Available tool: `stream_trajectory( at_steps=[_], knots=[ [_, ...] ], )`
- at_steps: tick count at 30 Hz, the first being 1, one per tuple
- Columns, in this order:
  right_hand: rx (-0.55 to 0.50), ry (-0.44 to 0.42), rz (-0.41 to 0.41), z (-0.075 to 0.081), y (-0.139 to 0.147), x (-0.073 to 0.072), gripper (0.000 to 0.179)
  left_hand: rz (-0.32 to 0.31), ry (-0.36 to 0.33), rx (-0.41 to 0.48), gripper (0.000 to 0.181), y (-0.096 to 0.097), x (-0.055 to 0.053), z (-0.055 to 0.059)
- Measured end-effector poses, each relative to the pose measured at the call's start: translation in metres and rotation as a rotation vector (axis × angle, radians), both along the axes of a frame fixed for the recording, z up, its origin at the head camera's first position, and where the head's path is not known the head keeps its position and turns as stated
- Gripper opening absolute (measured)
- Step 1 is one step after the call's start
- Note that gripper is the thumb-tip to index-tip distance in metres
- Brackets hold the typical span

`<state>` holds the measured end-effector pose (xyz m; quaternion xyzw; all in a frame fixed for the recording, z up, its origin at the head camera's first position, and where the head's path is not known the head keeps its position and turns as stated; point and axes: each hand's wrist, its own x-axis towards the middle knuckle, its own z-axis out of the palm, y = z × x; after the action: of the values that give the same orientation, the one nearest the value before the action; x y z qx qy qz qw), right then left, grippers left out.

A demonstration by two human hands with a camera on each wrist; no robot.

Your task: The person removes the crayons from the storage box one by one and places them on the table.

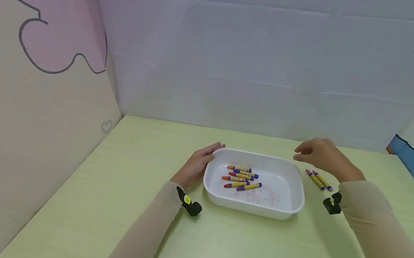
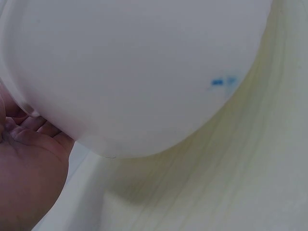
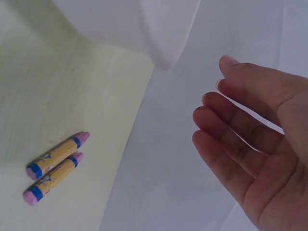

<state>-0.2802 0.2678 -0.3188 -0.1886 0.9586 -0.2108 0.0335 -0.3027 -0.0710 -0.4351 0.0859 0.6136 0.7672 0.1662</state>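
Note:
A shallow white plastic tray [image 1: 251, 209] stands on the table. Several crayons with yellow wrappers, among them a purple-tipped crayon [image 1: 249, 187] and orange and red ones, lie in its left half. My left hand [image 1: 197, 166] holds the tray at its left rim; in the left wrist view the fingers go partly out of sight behind the tray wall [image 2: 144, 86]. Beyond the tray's right back corner, my right hand [image 1: 322, 155] hovers with loosely bent fingers and nothing in them. Two pinkish-purple crayons [image 3: 57, 156] lie side by side on the table, right of the tray.
The pale green table [image 1: 141, 182] reaches back to a white cloth wall [image 1: 218, 58]. Side panels with cartoon drawings rise at the left and right. Black wrist cameras [image 1: 191, 205] sit on both sleeves. Faint reddish marks show on the tray's floor.

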Motion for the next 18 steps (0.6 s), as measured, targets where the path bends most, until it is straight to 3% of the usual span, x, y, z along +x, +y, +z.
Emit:
stream_trajectory(
  at_steps=[10, 18],
  knots=[
    [0.016, -0.063, 0.107, 0.001, -0.036, -0.002, 0.025, 0.008, -0.003, -0.008, 0.048, 0.000, -0.001, -0.001],
    [0.013, -0.220, 0.259, -0.012, -0.057, -0.009, 0.022, 0.004, 0.002, -0.009, 0.048, 0.000, -0.001, -0.001]
  ],
)
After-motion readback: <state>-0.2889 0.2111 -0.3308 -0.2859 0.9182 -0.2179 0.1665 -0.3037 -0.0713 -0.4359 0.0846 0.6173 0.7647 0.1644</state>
